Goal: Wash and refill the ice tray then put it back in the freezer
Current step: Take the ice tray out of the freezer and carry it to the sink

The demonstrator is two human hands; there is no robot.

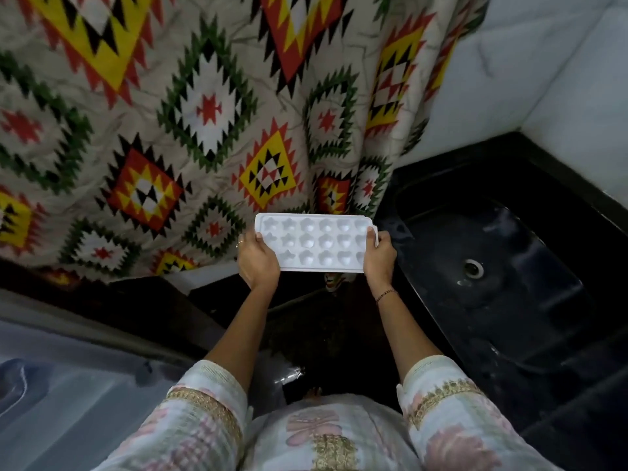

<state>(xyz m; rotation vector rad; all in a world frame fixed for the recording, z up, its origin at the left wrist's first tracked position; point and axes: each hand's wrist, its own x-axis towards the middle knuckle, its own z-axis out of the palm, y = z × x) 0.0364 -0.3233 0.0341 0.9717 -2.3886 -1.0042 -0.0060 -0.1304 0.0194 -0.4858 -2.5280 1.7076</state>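
A white plastic ice tray (314, 242) with star- and heart-shaped cells is held level in front of me, its open side up. My left hand (257, 259) grips its left end, thumb on top, with a ring on one finger. My right hand (379, 255) grips its right end, thumb over the rim, with a thin bracelet at the wrist. The tray hangs in the air above the dark floor, just left of the black sink (503, 300). Whether the cells hold water is unclear.
A patterned curtain (190, 107) of red, yellow and green diamonds hangs close behind the tray. The black sink with its metal drain (473, 268) lies to the right, under a white tiled wall (560, 73). A pale blue-grey surface (68, 385) fills the lower left.
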